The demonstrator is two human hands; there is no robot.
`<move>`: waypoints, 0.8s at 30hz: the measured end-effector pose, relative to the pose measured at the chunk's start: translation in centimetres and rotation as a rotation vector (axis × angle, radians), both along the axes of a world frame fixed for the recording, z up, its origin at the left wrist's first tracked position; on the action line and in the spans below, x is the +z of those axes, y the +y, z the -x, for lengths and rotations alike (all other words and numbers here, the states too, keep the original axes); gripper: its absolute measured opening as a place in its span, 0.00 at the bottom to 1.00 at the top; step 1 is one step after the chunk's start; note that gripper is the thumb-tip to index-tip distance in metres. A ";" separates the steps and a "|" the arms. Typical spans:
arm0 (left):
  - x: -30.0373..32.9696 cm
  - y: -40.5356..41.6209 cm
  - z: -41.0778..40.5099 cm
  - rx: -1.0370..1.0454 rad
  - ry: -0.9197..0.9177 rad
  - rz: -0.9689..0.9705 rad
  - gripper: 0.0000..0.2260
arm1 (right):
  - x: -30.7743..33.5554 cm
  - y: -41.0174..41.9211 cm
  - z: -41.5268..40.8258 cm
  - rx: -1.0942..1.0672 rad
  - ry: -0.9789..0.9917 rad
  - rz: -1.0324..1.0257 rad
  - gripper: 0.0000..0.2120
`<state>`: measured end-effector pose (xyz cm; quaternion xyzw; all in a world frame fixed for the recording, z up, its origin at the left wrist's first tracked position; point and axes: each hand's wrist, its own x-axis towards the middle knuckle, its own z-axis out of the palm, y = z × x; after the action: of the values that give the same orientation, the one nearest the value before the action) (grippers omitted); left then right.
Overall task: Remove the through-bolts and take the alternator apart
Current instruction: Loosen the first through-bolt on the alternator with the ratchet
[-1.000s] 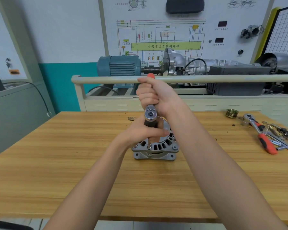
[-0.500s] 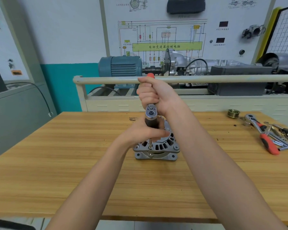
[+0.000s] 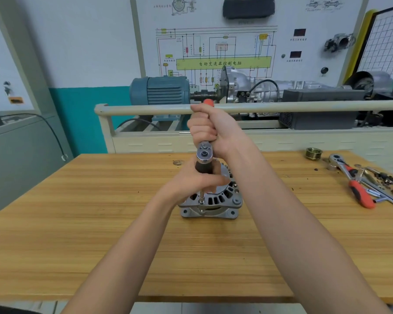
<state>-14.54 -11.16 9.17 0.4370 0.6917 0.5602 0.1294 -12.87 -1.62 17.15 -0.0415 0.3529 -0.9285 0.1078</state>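
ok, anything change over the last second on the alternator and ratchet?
Nothing visibly changed. The right hand still grips the red-handled steel ratchet, and the left hand still holds the black extension under its head, socket seated at the front edge of the grey finned aluminium alternator on the wooden bench. The spare red-handled ratchet lies at far right as before.

A spare ratchet [image 3: 354, 180] and brass pulley [image 3: 313, 153] lie on the bench [image 3: 77, 223].
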 end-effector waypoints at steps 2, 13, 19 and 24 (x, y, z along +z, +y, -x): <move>0.2 -0.2 -0.1 -0.015 -0.010 0.047 0.17 | 0.1 -0.1 0.2 0.062 -0.009 -0.039 0.26; -0.6 1.1 0.1 0.229 -0.070 -0.181 0.20 | -0.2 0.0 -0.4 -0.287 0.010 0.162 0.22; -0.1 -0.1 -0.1 0.097 0.064 0.014 0.17 | 0.2 -0.6 0.0 0.027 -0.023 -0.019 0.25; -1.0 1.6 -0.6 0.464 -0.122 -0.358 0.14 | -0.6 -1.4 -0.4 -0.462 0.062 0.186 0.21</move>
<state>-13.92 -9.55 8.21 0.2484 0.6543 0.7132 -0.0399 -12.49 -3.07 16.55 0.0021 0.2690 -0.9553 -0.1227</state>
